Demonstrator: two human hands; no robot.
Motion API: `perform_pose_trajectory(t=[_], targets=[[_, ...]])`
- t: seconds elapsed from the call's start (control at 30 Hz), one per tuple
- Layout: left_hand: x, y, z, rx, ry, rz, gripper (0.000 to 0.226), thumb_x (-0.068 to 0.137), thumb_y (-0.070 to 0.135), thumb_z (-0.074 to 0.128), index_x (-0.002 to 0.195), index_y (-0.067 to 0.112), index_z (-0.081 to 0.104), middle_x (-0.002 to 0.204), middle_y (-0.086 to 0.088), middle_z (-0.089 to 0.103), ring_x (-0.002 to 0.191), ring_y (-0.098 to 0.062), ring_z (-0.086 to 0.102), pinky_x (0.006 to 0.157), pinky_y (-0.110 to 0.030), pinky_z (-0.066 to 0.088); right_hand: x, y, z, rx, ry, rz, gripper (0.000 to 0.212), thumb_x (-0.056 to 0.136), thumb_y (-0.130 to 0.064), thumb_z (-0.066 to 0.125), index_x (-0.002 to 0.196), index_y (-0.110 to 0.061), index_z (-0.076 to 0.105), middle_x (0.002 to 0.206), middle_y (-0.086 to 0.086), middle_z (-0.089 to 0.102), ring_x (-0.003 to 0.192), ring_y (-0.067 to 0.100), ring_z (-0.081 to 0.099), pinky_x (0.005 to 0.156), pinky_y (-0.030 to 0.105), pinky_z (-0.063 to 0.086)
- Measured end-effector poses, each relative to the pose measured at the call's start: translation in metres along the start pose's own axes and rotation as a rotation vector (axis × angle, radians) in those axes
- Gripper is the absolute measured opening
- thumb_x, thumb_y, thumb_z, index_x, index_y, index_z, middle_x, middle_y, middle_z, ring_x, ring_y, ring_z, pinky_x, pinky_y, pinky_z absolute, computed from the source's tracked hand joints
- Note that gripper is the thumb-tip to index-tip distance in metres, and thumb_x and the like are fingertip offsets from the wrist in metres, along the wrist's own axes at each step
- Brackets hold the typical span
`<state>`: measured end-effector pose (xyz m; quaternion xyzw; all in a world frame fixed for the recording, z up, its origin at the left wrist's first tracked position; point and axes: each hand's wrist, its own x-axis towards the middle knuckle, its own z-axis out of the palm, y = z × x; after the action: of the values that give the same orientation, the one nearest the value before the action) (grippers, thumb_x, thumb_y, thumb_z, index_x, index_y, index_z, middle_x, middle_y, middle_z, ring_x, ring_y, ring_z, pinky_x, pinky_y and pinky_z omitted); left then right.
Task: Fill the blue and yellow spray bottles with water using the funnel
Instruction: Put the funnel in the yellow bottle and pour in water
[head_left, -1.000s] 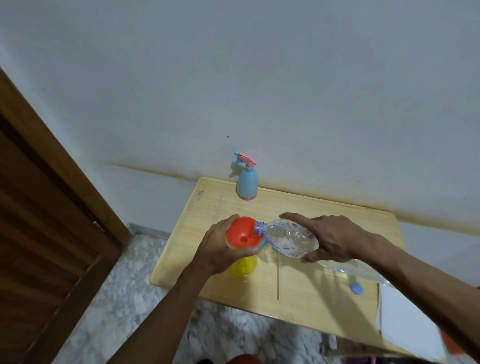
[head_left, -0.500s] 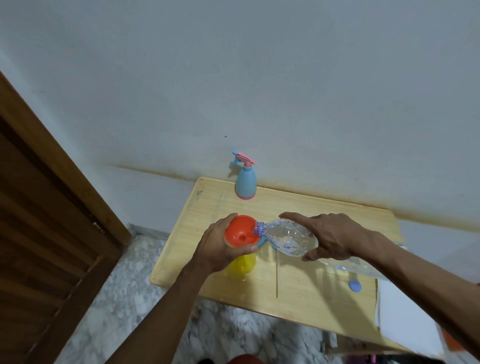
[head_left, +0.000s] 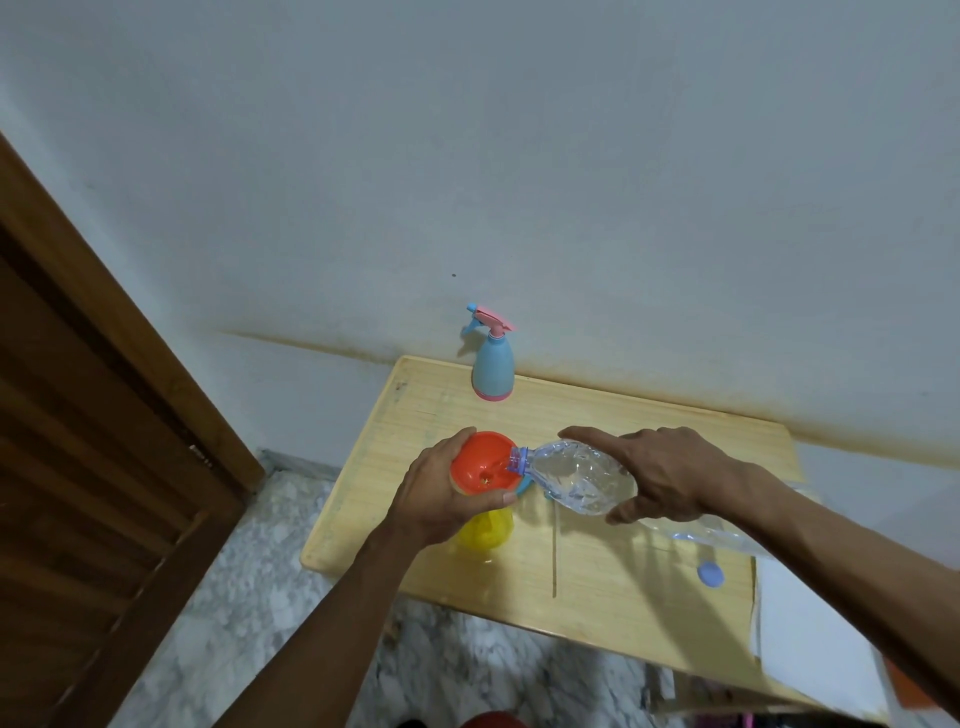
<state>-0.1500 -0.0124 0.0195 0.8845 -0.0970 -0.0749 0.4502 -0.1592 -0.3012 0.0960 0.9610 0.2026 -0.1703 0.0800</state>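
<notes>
We see the orange funnel seated in the mouth of the yellow spray bottle, which stands upright near the table's front edge; a clear water bottle lies tipped, its neck over the funnel's rim; the blue spray bottle, pink-topped, stands upright by the wall

yellow spray bottle: my left hand covers its neck, only the lower body shows | funnel: spout hidden | water bottle: rear half behind my right hand and wrist | white sheet: cut off at the right edge | water stream: can't tell
</notes>
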Motion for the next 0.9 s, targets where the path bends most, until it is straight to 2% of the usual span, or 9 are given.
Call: perform_pose_trajectory(t=[0.17, 0.27, 0.4, 0.6, 0.77, 0.9], targets=[[-0.0007, 0.0003, -0.001, 0.007, -0.007, -0.005, 0.098, 0.06, 0.07, 0.079, 0.141, 0.029, 0.044, 0.123, 0.014, 0.058, 0.11, -0.009, 0.057, 0.092, -0.031, 0.052, -0.0016, -0.0012, -0.0026, -0.005, 0.003, -0.004, 0.103, 0.082, -0.068, 0.065, 0.151, -0.056, -0.011, 0.129, -0.004, 0.064, 0.107, 0.028, 0.063, 0.076, 0.036, 0.047], [-0.0014, 0.0012, -0.0013, -0.006, -0.001, 0.005, 0.088, 0.065, 0.059, 0.084, 0.139, 0.028, 0.047, 0.116, 0.016, 0.057, 0.104, -0.006, 0.057, 0.089, -0.026, 0.052, -0.0018, -0.0015, -0.0024, -0.004, 0.008, -0.004, 0.103, 0.082, -0.068, 0.065, 0.15, -0.057, -0.011, 0.128, -0.004, 0.064, 0.105, 0.028, 0.064, 0.077, 0.037, 0.049], [-0.0013, -0.0007, -0.0006, -0.012, 0.0, 0.014, 0.087, 0.066, 0.058, 0.084, 0.139, 0.028, 0.047, 0.118, 0.016, 0.056, 0.105, -0.006, 0.056, 0.086, -0.021, 0.049, -0.002, -0.0013, -0.003, 0.002, 0.013, 0.001, 0.103, 0.081, -0.069, 0.065, 0.149, -0.057, -0.011, 0.127, -0.003, 0.065, 0.103, 0.029, 0.064, 0.078, 0.038, 0.05], [0.0, -0.0043, 0.0011, 0.004, -0.008, -0.007, 0.1, 0.061, 0.07, 0.079, 0.144, 0.029, 0.042, 0.129, 0.012, 0.057, 0.115, -0.011, 0.056, 0.095, -0.035, 0.053, -0.0011, 0.0007, -0.0023, 0.0, 0.014, -0.003, 0.103, 0.081, -0.068, 0.066, 0.149, -0.057, -0.012, 0.128, -0.003, 0.064, 0.104, 0.028, 0.064, 0.079, 0.039, 0.052], [-0.0008, -0.0033, 0.0009, 0.013, -0.008, -0.005, 0.099, 0.064, 0.067, 0.08, 0.146, 0.029, 0.04, 0.127, 0.016, 0.052, 0.117, -0.01, 0.052, 0.093, -0.029, 0.049, 0.0006, 0.0021, 0.0002, -0.005, 0.025, -0.001, 0.104, 0.08, -0.07, 0.065, 0.148, -0.058, -0.012, 0.122, -0.002, 0.066, 0.102, 0.029, 0.065, 0.076, 0.037, 0.05], [-0.0003, -0.0045, 0.0011, 0.025, -0.026, -0.023, 0.106, 0.058, 0.077, 0.074, 0.146, 0.031, 0.038, 0.133, 0.012, 0.054, 0.12, -0.014, 0.052, 0.097, -0.036, 0.052, 0.0007, 0.0026, 0.0006, 0.004, 0.029, 0.001, 0.104, 0.079, -0.07, 0.066, 0.147, -0.059, -0.013, 0.123, -0.001, 0.066, 0.1, 0.029, 0.065, 0.076, 0.038, 0.051]])
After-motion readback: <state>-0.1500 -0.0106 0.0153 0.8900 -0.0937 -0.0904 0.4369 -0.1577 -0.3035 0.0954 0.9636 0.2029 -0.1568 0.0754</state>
